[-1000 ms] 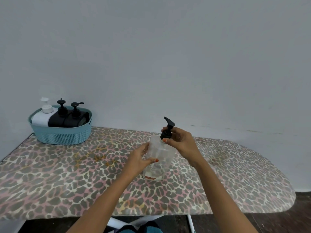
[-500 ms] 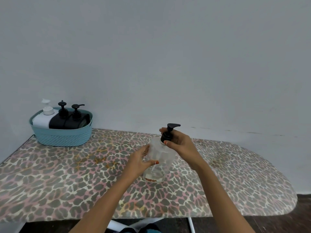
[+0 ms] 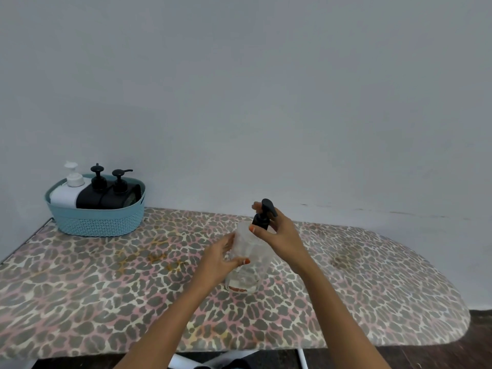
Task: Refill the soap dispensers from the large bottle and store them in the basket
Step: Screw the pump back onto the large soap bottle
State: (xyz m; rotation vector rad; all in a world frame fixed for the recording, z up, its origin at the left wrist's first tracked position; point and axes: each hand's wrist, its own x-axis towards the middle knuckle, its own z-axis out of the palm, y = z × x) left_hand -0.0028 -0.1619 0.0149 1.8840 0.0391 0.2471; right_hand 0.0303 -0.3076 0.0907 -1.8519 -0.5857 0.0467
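The clear dispenser (image 3: pixel 250 249) is held nearly upright over the middle of the leopard-print table (image 3: pixel 106 275). Its body is gripped by the left hand (image 3: pixel 218 262) and its black pump (image 3: pixel 263 218), at the top of its long axis, is pinched by the right hand (image 3: pixel 282 238). The teal basket (image 3: pixel 98 222), in which other dispensers are stood, is set well apart at the far-left corner, nearer the left hand, against a plain grey wall (image 3: pixel 266 102).

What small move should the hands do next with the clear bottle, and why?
Probably twist the black pump off: the right hand pinches it, the left hand steadies the clear bottle, which looks nearly empty.
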